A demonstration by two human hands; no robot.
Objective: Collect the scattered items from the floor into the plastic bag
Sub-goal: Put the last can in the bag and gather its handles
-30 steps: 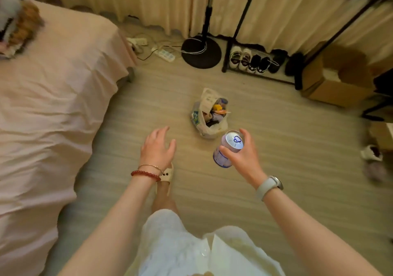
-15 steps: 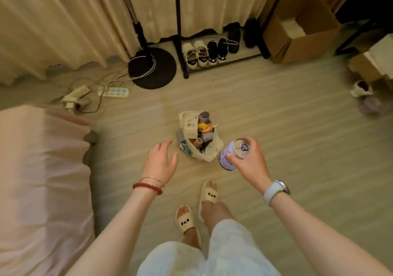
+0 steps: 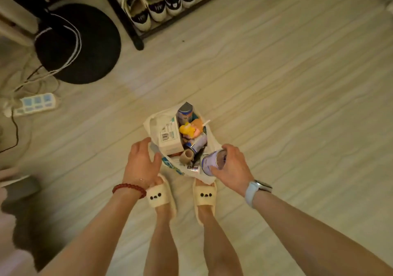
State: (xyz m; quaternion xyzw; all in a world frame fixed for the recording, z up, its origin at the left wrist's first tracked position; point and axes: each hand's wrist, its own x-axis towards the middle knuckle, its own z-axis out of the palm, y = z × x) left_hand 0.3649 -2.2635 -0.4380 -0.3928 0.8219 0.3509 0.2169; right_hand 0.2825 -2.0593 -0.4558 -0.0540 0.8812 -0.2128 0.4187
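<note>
Both hands, right (image 3: 231, 169) gripping can (image 3: 211, 162), now reach bag (image 3: 200, 174).

This is a room in a home, with a pale wood-grain plank floor (image 3: 276, 84). A low black metal shoe rack (image 3: 136, 39) holding cream and black sneakers (image 3: 146, 3) stands at the far edge. Left of the rack sit a round black stand base (image 3: 85, 48) and a white power strip (image 3: 36, 103) with trailing cables.
</note>
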